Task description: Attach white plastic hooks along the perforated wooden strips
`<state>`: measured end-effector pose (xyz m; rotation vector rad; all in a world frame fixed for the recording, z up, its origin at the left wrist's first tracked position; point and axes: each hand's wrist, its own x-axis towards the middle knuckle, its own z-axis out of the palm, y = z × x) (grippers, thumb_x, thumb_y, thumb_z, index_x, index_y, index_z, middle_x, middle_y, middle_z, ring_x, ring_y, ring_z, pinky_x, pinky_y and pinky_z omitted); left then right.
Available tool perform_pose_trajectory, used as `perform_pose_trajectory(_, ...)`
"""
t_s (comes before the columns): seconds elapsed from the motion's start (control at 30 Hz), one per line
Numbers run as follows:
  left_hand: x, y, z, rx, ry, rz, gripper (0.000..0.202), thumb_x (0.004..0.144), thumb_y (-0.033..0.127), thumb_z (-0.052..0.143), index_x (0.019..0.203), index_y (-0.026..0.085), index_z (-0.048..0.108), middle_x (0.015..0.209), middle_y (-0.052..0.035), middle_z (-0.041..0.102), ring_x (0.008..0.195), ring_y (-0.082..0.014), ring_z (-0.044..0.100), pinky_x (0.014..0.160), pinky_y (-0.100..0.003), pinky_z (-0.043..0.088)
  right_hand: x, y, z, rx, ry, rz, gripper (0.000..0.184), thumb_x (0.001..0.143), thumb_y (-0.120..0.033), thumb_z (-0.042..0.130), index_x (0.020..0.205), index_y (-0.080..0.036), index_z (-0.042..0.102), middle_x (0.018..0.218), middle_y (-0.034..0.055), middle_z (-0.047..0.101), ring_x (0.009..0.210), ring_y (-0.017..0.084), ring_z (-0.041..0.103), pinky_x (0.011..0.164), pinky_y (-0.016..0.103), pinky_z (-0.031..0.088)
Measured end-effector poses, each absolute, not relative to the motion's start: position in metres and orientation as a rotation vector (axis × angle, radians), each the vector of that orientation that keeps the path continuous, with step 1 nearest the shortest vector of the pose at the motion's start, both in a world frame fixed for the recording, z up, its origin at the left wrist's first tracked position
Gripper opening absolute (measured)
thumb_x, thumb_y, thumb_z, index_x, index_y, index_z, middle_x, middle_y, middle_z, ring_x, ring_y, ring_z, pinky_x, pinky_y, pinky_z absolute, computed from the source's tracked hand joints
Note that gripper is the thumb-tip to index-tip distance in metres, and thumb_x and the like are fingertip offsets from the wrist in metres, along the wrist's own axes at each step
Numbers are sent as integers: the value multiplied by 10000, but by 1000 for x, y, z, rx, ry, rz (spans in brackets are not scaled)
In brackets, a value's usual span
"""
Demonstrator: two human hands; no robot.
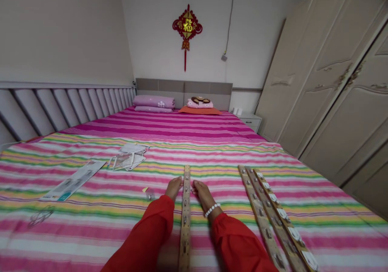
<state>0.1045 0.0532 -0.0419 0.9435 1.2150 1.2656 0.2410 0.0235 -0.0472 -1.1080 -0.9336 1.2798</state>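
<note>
A long narrow wooden strip [186, 207] with several small metal hooks along it lies lengthwise before me on the striped sheet. Beside its left edge, close to the far end, is my left hand [174, 188], its fingers bent in against the wood. My right hand [203, 194], with a white bead bracelet [212, 210] at the wrist, is across from it, fingers curled together and a small gap from the strip. Whatever either hand's fingers may hold is hidden. A small clear packet [149, 195] lies left of my left hand.
Three similar strips [261, 211] lie to the right, the outermost carrying white round pieces [283, 214]. On the left are a long clear package [74, 181], a pile of plastic packets [129, 159] and a thin wire-like loop [41, 215]. A bed rail [69, 87] borders the left; wardrobes [330, 86] stand right.
</note>
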Motion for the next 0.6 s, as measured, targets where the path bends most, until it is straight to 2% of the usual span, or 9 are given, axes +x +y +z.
perform_pose_trajectory(0.17, 107, 27, -43, 997, 1201, 1262, 329, 615, 481, 680, 541, 172, 594, 505, 19, 570, 527, -127, 509, 563, -261, 424, 233, -1, -45, -1072, -872, 1339, 269, 661, -458, 662, 628, -194, 624, 592, -6, 599, 561, 141, 523, 571, 259, 438)
perform_pose_trajectory(0.47, 110, -11, -35, 1075, 1161, 1249, 413, 570, 557, 671, 497, 161, 579, 485, 7, 555, 521, -132, 476, 560, -273, 387, 227, -22, -42, -1076, -914, 1314, 418, 568, -569, 683, 485, -185, 539, 457, -44, 462, 492, 112, 352, 507, 260, 291)
perform_pose_trajectory(0.6, 111, -28, -34, 1085, 1153, 1234, 422, 584, 567, 645, 515, 153, 599, 523, -11, 584, 565, -150, 511, 585, -275, 401, 226, -35, -43, -1104, -973, 1257, 443, 594, -599, 644, 467, -201, 495, 437, -52, 422, 477, 112, 314, 499, 262, 261)
